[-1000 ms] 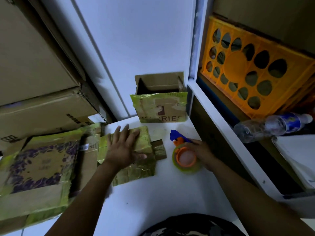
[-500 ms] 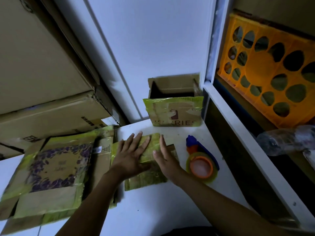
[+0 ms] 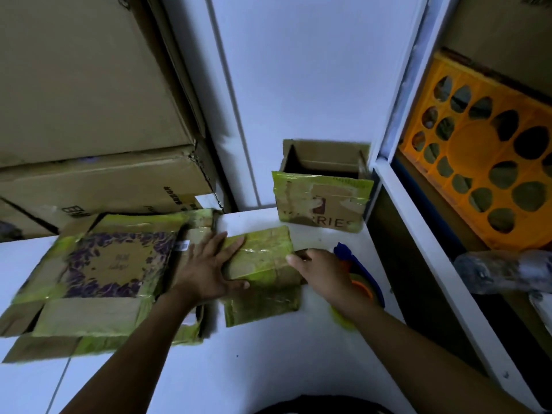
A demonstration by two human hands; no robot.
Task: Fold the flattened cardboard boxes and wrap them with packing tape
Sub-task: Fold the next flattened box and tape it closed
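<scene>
Pressing left hand, fingers spread flat, onto folded cardboard bundle lying mid-table, just right of flattened box stack. Touching bundle's right edge with right hand; gripping or merely contacting, not determinable.

Risking, by judgement, spring-back of folds on easing pressure before taping. Risking nudging tape dispenser, lying just under right wrist, toward table edge.

Covering most of dispenser with right hand; hiding tape end. Blurring bottle at right.
</scene>
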